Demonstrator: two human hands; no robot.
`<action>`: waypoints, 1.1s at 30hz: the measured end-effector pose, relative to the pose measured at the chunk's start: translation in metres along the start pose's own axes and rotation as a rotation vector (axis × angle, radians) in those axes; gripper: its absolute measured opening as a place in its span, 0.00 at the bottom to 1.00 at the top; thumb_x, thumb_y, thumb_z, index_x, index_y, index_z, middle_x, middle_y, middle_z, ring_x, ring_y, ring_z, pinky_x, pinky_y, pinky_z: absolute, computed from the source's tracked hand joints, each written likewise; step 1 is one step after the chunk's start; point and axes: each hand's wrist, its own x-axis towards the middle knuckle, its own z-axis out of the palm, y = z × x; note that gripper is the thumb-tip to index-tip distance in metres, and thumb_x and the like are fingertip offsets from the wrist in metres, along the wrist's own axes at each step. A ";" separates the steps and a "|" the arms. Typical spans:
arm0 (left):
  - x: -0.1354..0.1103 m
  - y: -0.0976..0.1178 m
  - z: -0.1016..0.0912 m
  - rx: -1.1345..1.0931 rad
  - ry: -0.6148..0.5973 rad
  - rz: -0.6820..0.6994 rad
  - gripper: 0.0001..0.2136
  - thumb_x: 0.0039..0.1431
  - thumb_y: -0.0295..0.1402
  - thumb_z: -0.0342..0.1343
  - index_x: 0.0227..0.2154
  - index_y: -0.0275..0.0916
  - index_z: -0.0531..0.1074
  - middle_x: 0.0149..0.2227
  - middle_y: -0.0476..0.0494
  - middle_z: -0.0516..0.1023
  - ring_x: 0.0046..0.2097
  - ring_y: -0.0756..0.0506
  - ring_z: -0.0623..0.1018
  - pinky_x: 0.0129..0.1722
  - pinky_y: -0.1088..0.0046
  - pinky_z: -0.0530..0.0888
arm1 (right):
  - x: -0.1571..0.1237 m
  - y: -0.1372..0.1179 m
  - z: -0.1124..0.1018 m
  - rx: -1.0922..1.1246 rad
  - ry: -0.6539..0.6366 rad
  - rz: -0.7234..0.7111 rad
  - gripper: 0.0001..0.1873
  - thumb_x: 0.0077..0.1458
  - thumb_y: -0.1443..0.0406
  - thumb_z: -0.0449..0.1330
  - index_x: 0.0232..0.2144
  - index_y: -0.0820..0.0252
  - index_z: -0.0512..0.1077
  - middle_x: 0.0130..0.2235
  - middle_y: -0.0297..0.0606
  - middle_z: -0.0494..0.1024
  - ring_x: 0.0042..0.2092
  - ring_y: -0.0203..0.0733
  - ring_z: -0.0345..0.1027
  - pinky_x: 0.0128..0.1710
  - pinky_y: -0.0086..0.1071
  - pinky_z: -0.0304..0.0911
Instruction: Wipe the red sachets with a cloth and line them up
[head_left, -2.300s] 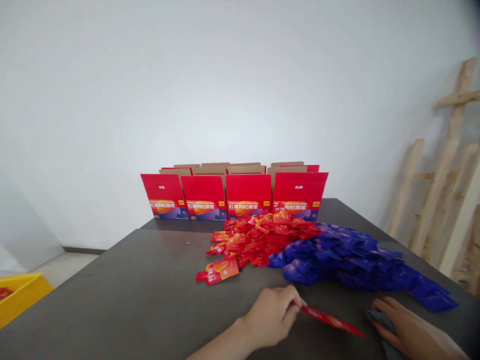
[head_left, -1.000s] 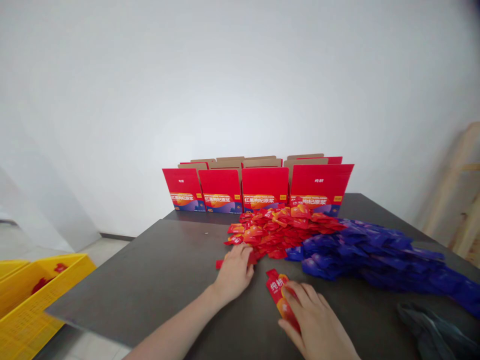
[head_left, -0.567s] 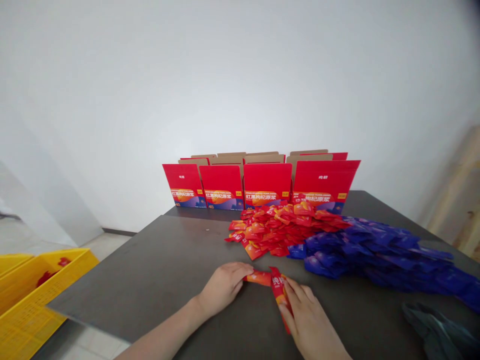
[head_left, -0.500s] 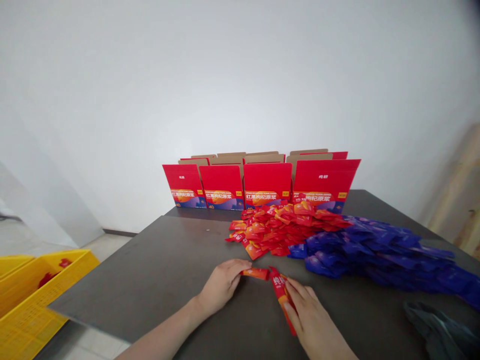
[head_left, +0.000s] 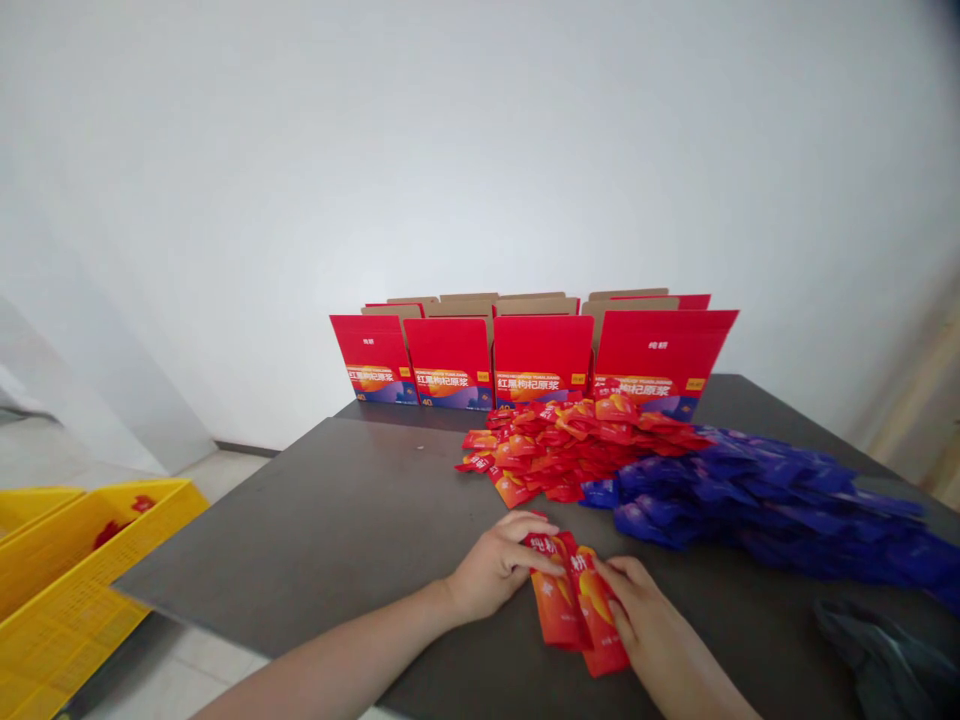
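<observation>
My left hand is closed on the upper end of a red and orange sachet. My right hand grips the side of a second red sachet. The two sachets are side by side with their edges overlapping, printed faces toward me, above the dark table. Just beyond my hands lies a heap of red sachets. A long pile of blue sachets spreads to the right of it.
Open red cartons stand in rows at the back of the table, before a white wall. Yellow crates, with some red items inside, are at the lower left. A dark cloth or bag lies at the right front.
My left hand has moved right, and its sachet now hangs upright beside the one in my right hand. The two sachets have come together, and the view has shifted slightly.
</observation>
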 end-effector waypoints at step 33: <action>-0.014 0.070 0.046 0.507 -0.277 -0.396 0.36 0.57 0.36 0.50 0.65 0.26 0.45 0.67 0.30 0.37 0.68 0.35 0.39 0.65 0.53 0.47 | 0.001 -0.023 0.028 -0.550 0.167 -0.229 0.27 0.50 0.78 0.45 0.49 0.59 0.70 0.47 0.42 0.76 0.46 0.42 0.70 0.46 0.36 0.66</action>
